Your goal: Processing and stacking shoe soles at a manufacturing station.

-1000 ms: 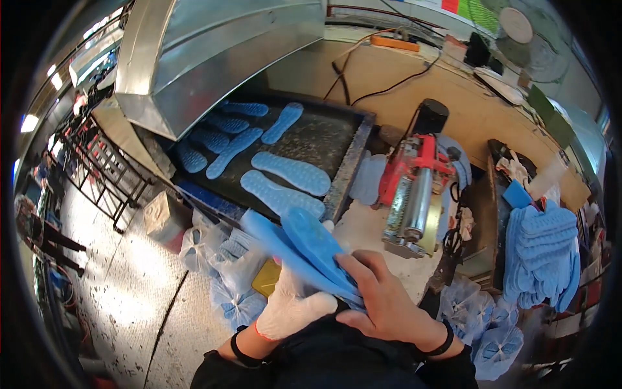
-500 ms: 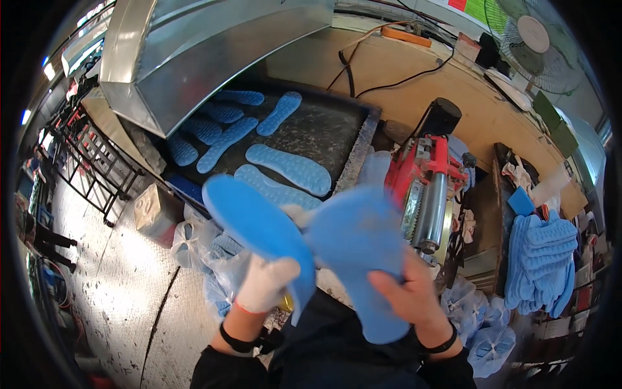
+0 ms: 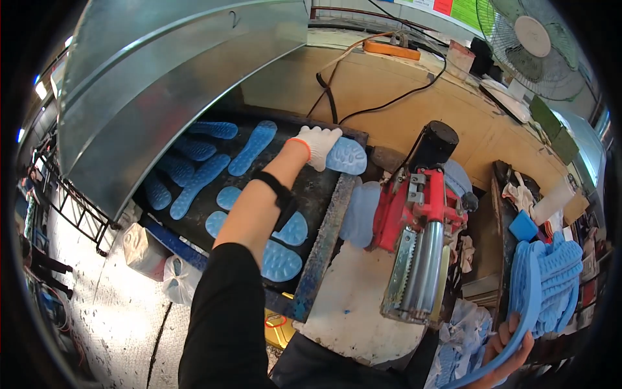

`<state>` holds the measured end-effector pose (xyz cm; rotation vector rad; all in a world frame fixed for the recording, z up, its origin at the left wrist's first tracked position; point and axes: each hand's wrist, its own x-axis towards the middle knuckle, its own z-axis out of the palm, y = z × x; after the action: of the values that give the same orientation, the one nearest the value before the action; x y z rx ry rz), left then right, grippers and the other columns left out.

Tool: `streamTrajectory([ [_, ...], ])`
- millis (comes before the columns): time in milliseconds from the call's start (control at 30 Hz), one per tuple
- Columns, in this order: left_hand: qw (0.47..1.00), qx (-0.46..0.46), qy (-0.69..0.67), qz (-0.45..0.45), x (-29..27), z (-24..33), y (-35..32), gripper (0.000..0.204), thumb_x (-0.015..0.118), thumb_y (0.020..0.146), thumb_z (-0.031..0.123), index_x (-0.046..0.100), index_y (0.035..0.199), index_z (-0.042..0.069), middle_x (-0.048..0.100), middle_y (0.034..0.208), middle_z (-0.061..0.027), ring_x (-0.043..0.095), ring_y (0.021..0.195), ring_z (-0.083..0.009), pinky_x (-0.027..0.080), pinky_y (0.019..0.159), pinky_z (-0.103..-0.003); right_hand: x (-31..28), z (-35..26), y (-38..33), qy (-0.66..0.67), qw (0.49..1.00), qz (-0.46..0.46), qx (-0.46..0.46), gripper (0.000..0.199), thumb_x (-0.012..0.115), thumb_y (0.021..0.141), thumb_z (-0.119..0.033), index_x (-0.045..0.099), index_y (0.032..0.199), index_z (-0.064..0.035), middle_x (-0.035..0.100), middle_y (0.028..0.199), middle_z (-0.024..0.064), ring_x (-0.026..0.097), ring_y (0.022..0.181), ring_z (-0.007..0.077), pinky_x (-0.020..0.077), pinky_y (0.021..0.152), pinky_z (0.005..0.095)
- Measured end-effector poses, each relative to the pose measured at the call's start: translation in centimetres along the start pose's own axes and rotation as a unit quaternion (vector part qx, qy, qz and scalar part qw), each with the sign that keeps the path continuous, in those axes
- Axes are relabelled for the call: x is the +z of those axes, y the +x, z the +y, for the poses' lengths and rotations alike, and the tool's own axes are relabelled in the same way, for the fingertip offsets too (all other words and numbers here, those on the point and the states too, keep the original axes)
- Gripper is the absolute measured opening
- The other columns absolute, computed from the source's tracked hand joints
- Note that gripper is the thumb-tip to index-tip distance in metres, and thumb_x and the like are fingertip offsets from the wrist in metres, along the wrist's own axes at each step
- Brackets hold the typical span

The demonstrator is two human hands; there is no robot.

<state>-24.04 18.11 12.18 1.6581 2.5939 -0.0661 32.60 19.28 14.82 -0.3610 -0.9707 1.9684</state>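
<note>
My left hand (image 3: 319,144), in a white glove, reaches far over the black conveyor belt (image 3: 314,188) and grips a blue shoe sole (image 3: 348,155) at the belt's far right corner. Several more blue soles (image 3: 253,147) lie spread on the belt, some under the metal hood (image 3: 162,84). My right hand (image 3: 508,343), bare, is low at the right edge and holds another blue sole (image 3: 528,305) that curves upward, beside a stack of blue soles (image 3: 558,279).
A red and silver roller machine (image 3: 421,246) stands on a white slab (image 3: 353,298) right of the belt. A fan (image 3: 534,45) and cables lie on the wooden bench behind. Plastic bags (image 3: 178,275) sit on the floor at the left.
Both hands held blue soles together in front of me before. Now my left arm has stretched out to the belt's far corner with one sole, and my right hand has swung down right with another.
</note>
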Motion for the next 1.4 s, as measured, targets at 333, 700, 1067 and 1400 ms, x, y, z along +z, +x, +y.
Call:
streamTrajectory([
  [333, 0.994, -0.015, 0.1, 0.05, 4.1, -0.6, 1.7, 0.081, 0.067, 0.07, 0.005, 0.031, 0.143, 0.01, 0.046, 0.135, -0.0149, 0.041, 0.128, -0.0337, 0.039, 0.099, -0.049, 0.5, 1.9, 0.5, 0.117, 0.988, 0.049, -0.09, 0.038, 0.055, 0.09, -0.003, 0.038, 0.123, -0.0003, 0.039, 0.089, 0.0046, 0.042, 0.072, 0.012, 0.0421, 0.053, 0.0227],
  [700, 0.853, 0.182, -0.479, -0.102, -7.1, 13.7, -30.3, 0.052, 0.072, 0.081, 0.035, 0.054, 0.122, 0.008, 0.063, 0.1, -0.0173, 0.063, 0.088, -0.0337, 0.052, 0.076, -0.035, 11.3, 9.7, 1.1, -0.357, 0.857, -0.354, 0.108, 0.033, 0.065, 0.088, -0.009, 0.056, 0.118, 0.0015, 0.061, 0.112, 0.015, 0.061, 0.098, 0.0242, 0.0465, 0.084, 0.0338],
  [1067, 0.916, -0.022, -0.043, 0.397, -3.3, 3.4, -21.6, 0.034, 0.057, 0.084, 0.009, 0.057, 0.117, 0.011, 0.063, 0.106, -0.0106, 0.06, 0.095, -0.0317, 0.05, 0.077, -0.04, 7.3, 7.0, -1.4, -0.452, 0.859, -0.236, -0.028, 0.036, 0.064, 0.083, -0.002, 0.056, 0.117, 0.0026, 0.059, 0.112, 0.0166, 0.06, 0.101, 0.0239, 0.0501, 0.084, 0.0321],
  [1400, 0.976, 0.014, 0.042, 0.215, 11.5, -0.9, -6.4, 0.022, 0.043, 0.09, 0.011, 0.06, 0.1, 0.002, 0.066, 0.098, -0.02, 0.066, 0.086, -0.0356, 0.054, 0.073, -0.048, -0.4, 0.9, -3.9, -0.477, 0.877, 0.019, -0.054, 0.025, 0.058, 0.088, -0.003, 0.059, 0.112, 0.0027, 0.06, 0.108, 0.0115, 0.06, 0.097, 0.0176, 0.0493, 0.081, 0.0288],
])
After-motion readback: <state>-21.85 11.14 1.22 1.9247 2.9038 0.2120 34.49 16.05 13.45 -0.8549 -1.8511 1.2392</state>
